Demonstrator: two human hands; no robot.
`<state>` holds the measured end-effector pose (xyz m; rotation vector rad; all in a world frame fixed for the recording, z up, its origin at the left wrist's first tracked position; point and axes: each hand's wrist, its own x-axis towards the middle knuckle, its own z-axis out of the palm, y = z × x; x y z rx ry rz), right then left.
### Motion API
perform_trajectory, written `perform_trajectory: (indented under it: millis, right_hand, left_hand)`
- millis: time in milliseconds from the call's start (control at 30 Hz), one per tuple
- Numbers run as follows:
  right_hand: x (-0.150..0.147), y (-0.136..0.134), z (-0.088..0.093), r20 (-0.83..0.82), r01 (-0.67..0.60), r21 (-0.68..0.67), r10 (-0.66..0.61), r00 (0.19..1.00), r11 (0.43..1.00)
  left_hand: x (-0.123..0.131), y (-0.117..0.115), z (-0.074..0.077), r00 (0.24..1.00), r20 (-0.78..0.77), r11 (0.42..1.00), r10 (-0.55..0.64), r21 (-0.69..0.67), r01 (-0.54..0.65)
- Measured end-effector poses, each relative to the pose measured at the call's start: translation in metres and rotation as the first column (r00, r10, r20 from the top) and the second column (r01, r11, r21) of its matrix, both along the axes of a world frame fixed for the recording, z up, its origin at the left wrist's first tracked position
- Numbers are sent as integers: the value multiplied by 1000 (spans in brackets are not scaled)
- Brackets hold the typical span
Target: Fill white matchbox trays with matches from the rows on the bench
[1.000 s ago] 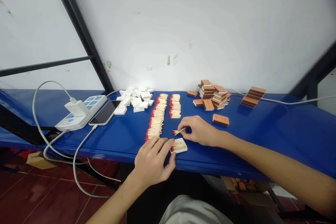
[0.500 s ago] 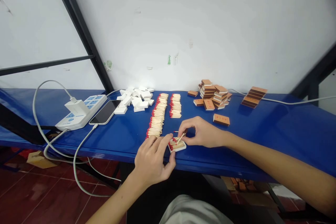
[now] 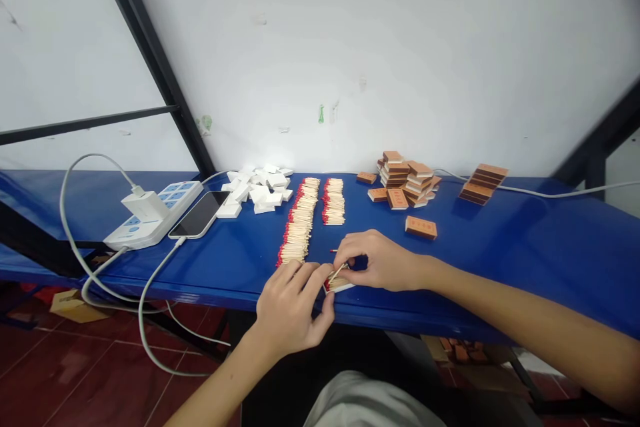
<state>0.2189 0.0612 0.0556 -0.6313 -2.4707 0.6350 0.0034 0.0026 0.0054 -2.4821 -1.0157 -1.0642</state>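
Observation:
A small white matchbox tray with red-tipped matches in it sits near the table's front edge. My left hand grips its left end between thumb and fingers. Over the tray, my right hand pinches a match that slants down toward the others; the fingers partly cover the tray. Just behind lies a loose match, mostly hidden by my right hand. Beyond my left hand runs a long row of matches, with a shorter row of matches to its right.
White empty trays are heaped at the back left, near a phone and a power strip with cables. Brown matchboxes are stacked at the back right. One matchbox lies nearer; flat sleeves stand farther right.
My right hand has moved slightly left and down over the tray, covering more of it. The match in its fingers has shifted with it. My left hand stays on the tray.

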Motion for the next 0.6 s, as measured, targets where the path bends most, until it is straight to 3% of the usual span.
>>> perform_trajectory:
  millis: [300, 600]
  right_hand:
    - [2, 1, 0, -31, 3, 54, -1, 1000, 999]
    - [3, 1, 2, 2, 10, -12, -10, 1000, 1000]
  left_hand:
    - [0, 0, 1, 1000, -19, 1000, 7, 11, -6]
    - [1, -1, 2, 1000, -21, 1000, 20, 17, -20]
